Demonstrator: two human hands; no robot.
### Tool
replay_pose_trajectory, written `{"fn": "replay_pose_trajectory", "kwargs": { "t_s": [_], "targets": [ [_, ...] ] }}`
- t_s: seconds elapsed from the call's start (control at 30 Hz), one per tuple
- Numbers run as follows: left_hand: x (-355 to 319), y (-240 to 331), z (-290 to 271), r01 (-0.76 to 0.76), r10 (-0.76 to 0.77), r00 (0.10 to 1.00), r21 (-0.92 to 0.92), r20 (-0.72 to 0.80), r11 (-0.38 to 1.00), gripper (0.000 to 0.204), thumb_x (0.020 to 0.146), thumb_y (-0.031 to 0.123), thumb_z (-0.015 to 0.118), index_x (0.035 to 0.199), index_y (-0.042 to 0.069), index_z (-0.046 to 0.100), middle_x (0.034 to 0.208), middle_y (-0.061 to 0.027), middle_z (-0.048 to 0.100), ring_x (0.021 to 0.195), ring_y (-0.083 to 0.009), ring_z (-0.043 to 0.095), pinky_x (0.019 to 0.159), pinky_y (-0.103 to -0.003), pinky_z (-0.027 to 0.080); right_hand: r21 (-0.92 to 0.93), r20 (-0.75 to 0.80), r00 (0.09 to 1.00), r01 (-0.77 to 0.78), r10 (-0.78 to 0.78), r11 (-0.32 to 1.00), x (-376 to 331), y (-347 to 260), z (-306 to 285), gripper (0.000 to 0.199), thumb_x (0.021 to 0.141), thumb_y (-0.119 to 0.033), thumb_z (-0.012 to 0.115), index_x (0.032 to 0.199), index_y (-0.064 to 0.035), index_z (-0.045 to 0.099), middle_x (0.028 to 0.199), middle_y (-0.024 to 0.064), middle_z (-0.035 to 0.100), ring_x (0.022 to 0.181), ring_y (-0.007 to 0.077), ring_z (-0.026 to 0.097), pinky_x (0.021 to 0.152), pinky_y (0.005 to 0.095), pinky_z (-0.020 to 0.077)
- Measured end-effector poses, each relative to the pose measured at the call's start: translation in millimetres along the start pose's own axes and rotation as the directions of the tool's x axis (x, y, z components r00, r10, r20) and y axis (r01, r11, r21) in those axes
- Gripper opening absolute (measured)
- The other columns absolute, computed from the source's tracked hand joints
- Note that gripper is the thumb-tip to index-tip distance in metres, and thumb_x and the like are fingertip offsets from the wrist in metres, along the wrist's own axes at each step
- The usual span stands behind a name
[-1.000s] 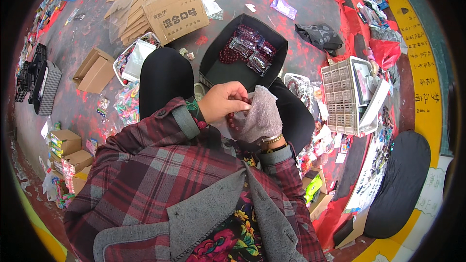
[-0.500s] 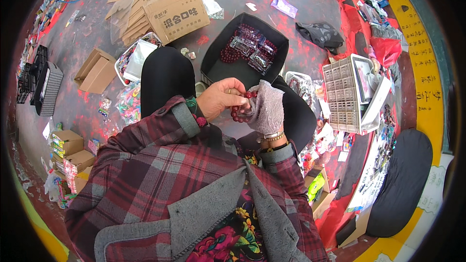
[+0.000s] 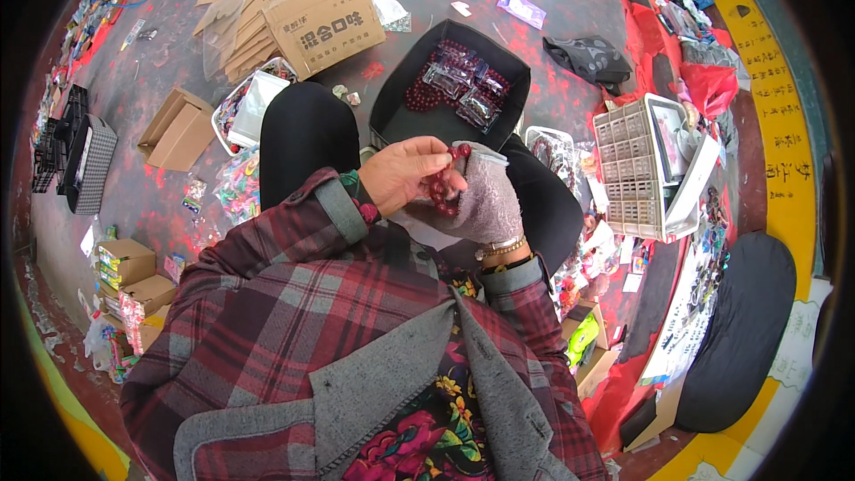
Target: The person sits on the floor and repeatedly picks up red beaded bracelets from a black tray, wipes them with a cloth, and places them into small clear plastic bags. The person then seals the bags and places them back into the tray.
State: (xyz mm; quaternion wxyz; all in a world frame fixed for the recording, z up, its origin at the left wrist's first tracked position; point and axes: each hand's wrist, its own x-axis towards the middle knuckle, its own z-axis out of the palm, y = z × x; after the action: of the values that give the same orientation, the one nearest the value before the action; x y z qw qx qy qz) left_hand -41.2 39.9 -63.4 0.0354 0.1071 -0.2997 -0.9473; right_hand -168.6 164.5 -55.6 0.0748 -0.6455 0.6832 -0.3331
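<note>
My left hand (image 3: 405, 174) pinches a string of dark red beads (image 3: 443, 187) in front of my chest. My right hand (image 3: 485, 205), in a grey fingerless glove, holds a small clear bag (image 3: 479, 153) against those beads. Both hands meet above my lap, between my knees in black trousers. Just beyond them a black tray (image 3: 512, 80) holds more red bead strings and several clear packets.
A printed cardboard box (image 3: 325, 20) and flattened cartons lie at the far left. A white bin (image 3: 254, 98) sits by my left knee. A white slotted crate (image 3: 637, 165) stands at my right, with a dark cushion (image 3: 739, 330) and red bags beyond. Small boxes (image 3: 125, 263) line the left floor.
The red beads have come into view between my hands. My right hand has shifted slightly right and lifted the clear bag's edge; the left hand has turned toward it.
</note>
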Motion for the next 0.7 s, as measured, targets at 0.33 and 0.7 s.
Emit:
{"fn": "replay_pose_trajectory", "kwargs": {
  "t_s": [0.33, 0.7],
  "targets": [
    [3.9, -5.3, -4.9, 0.212, -0.221, 0.975, 0.229, 0.015, 0.95, 0.035, 0.095, 0.029, 0.041, 0.084, 0.0, 0.057, 0.085, -0.0171, 0.064, 0.077, -0.0229, 0.063, 0.073, -0.033, 0.049, 0.216, -0.035, 0.974, -0.213, 0.226, 0.953, -4.5, -1.2, -5.7, 0.028, 0.075, -0.012, 0.061, 0.1, -0.0016, 0.055, 0.086, 0.0101, 0.061, 0.075, 0.0214, 0.059, 0.068, 0.0296, 0.0472],
    [2.4, -2.4, -5.5, 0.142, -0.154, 0.982, 0.116, 0.106, 0.983, 0.03, 0.094, 0.025, 0.042, 0.102, -0.002, 0.055, 0.095, -0.0167, 0.062, 0.088, -0.0235, 0.062, 0.079, -0.035, 0.049, 0.793, 0.443, 0.857, -0.237, 0.263, -0.561, -16.5, 21.5, 22.6, 0.043, 0.089, -0.04, 0.036, 0.099, -0.0012, 0.051, 0.076, 0.0106, 0.05, 0.061, 0.0213, 0.048, 0.058, 0.0325, 0.041]
  ]
}}
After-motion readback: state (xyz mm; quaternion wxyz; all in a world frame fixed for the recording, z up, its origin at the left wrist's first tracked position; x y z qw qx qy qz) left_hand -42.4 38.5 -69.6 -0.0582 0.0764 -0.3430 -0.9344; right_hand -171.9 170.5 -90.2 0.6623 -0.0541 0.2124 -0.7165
